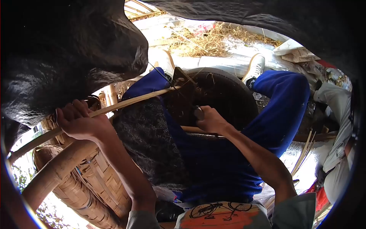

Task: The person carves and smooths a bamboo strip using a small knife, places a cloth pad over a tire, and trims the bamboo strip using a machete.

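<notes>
My left hand is closed round a long pale bamboo strip. The strip slants from the lower left up to its far end above my lap. My right hand grips the dark handle of a knife, whose broad, dark blade lies in shadow and is hard to make out. Its upper part is close to the strip's far end; whether they touch I cannot tell. A dark patterned cloth covers my thigh on the left. Another stick lies across my lap.
A dark round tub-like object sits between my legs. Thick bamboo poles and woven bamboo stand at left. Black sheeting hangs overhead. Straw lies ahead. Another person's trousered leg and thin strips are at right.
</notes>
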`<state>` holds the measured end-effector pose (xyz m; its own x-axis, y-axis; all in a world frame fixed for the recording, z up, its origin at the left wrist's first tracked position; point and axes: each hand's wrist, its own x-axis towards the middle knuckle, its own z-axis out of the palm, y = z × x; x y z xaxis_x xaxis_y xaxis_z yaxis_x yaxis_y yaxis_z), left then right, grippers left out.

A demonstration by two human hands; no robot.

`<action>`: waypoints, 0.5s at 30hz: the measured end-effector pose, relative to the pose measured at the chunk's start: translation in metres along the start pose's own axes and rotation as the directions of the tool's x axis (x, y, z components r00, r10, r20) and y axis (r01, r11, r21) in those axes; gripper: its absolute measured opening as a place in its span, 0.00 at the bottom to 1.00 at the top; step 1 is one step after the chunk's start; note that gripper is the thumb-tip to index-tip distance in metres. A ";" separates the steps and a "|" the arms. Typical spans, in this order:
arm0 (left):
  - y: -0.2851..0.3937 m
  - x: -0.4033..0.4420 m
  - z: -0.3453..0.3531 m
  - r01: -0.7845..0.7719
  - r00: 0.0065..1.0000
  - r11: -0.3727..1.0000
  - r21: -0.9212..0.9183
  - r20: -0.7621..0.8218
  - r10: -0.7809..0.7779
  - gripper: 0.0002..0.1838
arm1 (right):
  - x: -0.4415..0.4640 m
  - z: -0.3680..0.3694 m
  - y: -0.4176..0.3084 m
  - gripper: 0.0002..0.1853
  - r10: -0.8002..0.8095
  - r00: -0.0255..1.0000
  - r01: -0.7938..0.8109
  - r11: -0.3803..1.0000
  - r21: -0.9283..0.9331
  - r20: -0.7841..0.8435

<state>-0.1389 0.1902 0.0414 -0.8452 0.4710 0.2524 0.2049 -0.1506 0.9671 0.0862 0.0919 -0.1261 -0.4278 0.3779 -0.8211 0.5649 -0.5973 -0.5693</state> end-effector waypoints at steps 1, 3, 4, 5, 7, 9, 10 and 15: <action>0.000 -0.003 -0.003 -0.010 1.000 1.000 0.021 -0.014 0.011 0.23 | -0.003 0.003 0.002 0.12 -0.147 0.986 0.150 0.988 0.036 -0.075; -0.002 -0.001 -0.001 -0.014 1.000 1.000 0.008 0.018 0.014 0.23 | -0.007 0.000 -0.006 0.12 -0.284 0.946 0.296 0.953 0.058 -0.157; -0.003 0.000 -0.002 -0.027 0.998 1.000 0.000 0.050 0.027 0.23 | -0.010 -0.003 -0.010 0.12 -0.289 0.951 0.297 0.952 0.070 -0.108; -0.005 0.002 -0.002 -0.028 0.998 1.000 0.006 0.050 0.028 0.23 | -0.012 -0.005 -0.014 0.13 -0.296 0.953 0.301 0.950 0.084 -0.061; -0.005 0.004 -0.002 -0.052 0.998 0.998 0.020 0.046 0.051 0.23 | 0.007 0.016 0.016 0.11 -0.196 0.980 0.198 0.979 0.056 -0.044; -0.006 0.008 -0.005 -0.022 1.000 1.000 0.012 0.019 0.022 0.23 | 0.006 0.008 0.016 0.10 -0.101 0.994 0.102 0.995 0.017 -0.051; -0.006 0.010 -0.004 0.009 1.000 1.000 0.005 -0.004 -0.009 0.24 | 0.008 -0.002 0.016 0.12 -0.023 1.000 0.024 0.999 0.024 -0.012; -0.005 0.009 -0.001 -0.007 1.000 0.999 0.039 0.007 0.007 0.23 | 0.008 -0.011 0.019 0.13 -0.090 0.993 0.097 0.990 0.105 -0.070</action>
<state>-0.1479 0.1941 0.0390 -0.8403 0.4761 0.2592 0.2298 -0.1201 0.9658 0.1011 0.0913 -0.1441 -0.4263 0.4788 -0.7674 0.4433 -0.6289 -0.6387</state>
